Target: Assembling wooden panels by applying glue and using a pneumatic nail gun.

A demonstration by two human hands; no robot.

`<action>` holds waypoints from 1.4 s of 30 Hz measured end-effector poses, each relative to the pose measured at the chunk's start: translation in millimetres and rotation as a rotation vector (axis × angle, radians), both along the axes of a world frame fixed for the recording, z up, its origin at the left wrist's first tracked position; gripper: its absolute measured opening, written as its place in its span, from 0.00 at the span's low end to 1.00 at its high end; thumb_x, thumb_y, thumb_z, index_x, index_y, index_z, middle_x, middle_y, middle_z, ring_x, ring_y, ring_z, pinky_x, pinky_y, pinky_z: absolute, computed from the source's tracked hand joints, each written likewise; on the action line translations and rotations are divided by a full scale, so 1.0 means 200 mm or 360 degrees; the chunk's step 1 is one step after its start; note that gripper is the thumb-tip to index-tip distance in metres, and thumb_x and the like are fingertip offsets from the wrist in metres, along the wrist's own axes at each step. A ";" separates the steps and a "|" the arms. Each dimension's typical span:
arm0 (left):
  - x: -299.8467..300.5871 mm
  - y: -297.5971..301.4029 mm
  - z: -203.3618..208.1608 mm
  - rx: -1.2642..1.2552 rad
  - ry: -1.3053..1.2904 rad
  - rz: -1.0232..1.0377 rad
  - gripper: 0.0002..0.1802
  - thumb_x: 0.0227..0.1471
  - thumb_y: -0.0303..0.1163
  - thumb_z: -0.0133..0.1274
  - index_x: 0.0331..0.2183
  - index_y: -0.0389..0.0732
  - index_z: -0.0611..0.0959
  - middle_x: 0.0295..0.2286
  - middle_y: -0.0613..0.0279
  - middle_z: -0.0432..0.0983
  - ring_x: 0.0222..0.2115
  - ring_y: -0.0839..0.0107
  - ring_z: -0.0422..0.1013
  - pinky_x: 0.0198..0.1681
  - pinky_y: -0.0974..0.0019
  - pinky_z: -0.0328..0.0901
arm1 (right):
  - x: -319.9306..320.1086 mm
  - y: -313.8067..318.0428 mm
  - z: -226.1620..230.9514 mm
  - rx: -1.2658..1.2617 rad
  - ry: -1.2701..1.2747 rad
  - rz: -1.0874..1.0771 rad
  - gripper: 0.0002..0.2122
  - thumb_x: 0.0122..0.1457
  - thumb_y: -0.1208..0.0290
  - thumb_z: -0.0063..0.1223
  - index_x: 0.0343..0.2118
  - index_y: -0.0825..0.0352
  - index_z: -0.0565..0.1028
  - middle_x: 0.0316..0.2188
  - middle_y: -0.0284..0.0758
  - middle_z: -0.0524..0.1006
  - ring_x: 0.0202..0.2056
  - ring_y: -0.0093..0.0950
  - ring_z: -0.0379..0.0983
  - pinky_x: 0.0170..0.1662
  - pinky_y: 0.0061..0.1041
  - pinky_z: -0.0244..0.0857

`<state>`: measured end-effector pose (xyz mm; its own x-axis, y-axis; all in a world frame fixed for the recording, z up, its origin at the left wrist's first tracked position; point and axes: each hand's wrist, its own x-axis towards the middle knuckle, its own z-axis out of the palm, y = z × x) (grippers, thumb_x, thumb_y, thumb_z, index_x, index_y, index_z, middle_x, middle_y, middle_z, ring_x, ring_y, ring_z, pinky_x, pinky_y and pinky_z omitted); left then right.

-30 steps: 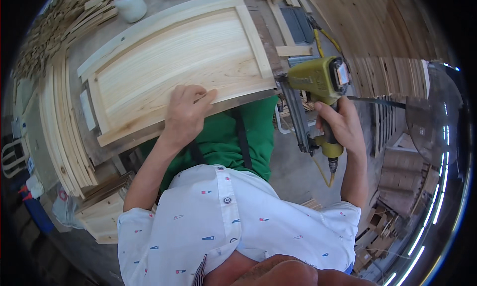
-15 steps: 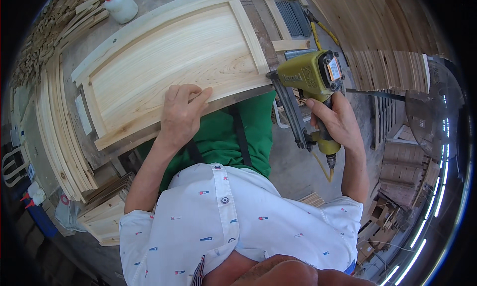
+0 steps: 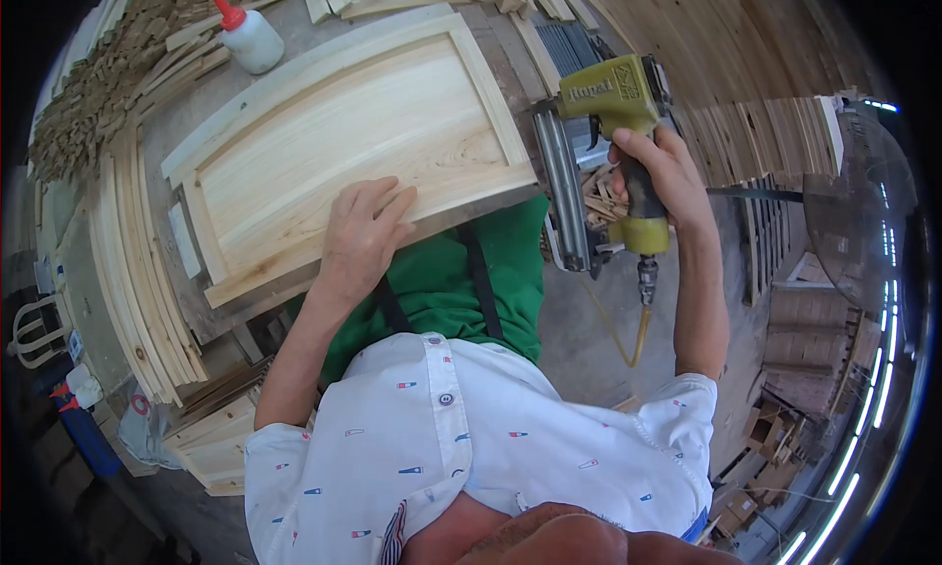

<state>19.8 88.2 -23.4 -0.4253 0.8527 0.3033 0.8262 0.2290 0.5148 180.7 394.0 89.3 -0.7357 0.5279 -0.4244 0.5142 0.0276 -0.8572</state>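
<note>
The right hand (image 3: pixel 662 172) is wrapped around the black handle of an olive-green nail gun (image 3: pixel 613 92), which it holds upright just past the right end of a framed wooden panel (image 3: pixel 353 162). The gun's long grey magazine stands beside the panel's near right corner; whether they touch is hard to tell. A yellowish hose (image 3: pixel 640 339) hangs in a loop from the fitting under the handle. The left hand (image 3: pixel 363 233) lies open on the panel's near rail, its fingers slightly bent over the wood. The panel lies flat on a worktable (image 3: pixel 182 295), in front of the person's green garment (image 3: pixel 442 280). Beyond its far edge stands a white bottle (image 3: pixel 253 47) with a red nozzle. Long wooden strips (image 3: pixel 128 270) lie to the left, small wood pieces (image 3: pixel 98 113) are heaped farther out, and stacked boards (image 3: pixel 756 138) fill the far right
</note>
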 end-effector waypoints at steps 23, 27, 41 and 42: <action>-0.12 -0.26 -0.03 -0.0119 0.0169 0.0033 0.31 0.42 0.45 0.61 0.48 0.42 0.76 0.54 0.56 0.65 0.58 0.54 0.57 0.59 0.52 0.54 | -0.11 0.08 -0.31 -0.0387 0.0235 -0.0183 0.15 0.61 0.59 0.49 0.26 0.67 0.68 0.17 0.31 0.69 0.13 0.19 0.65 0.15 0.17 0.60; -0.14 -0.28 -0.04 -0.0091 0.0158 0.0026 0.32 0.42 0.46 0.60 0.48 0.41 0.76 0.54 0.55 0.65 0.58 0.54 0.57 0.59 0.51 0.53 | -0.11 0.07 -0.31 -0.0358 0.0227 -0.0144 0.15 0.61 0.59 0.49 0.26 0.67 0.68 0.19 0.32 0.70 0.14 0.19 0.65 0.16 0.17 0.60; -0.44 -1.12 0.07 -0.0492 0.0408 0.0336 0.32 0.42 0.50 0.60 0.48 0.46 0.76 0.56 0.59 0.64 0.59 0.55 0.56 0.60 0.52 0.51 | -0.17 0.00 -0.15 -0.0002 0.0061 -0.0132 0.13 0.61 0.60 0.51 0.29 0.66 0.69 0.19 0.30 0.69 0.15 0.18 0.66 0.17 0.16 0.60; -0.46 -1.12 0.08 -0.0503 0.0404 0.0263 0.31 0.41 0.50 0.60 0.48 0.47 0.77 0.56 0.59 0.64 0.59 0.55 0.56 0.60 0.52 0.51 | -0.20 -0.04 -0.10 0.0107 0.0016 -0.0042 0.12 0.60 0.61 0.52 0.29 0.66 0.69 0.19 0.30 0.69 0.15 0.19 0.66 0.17 0.16 0.60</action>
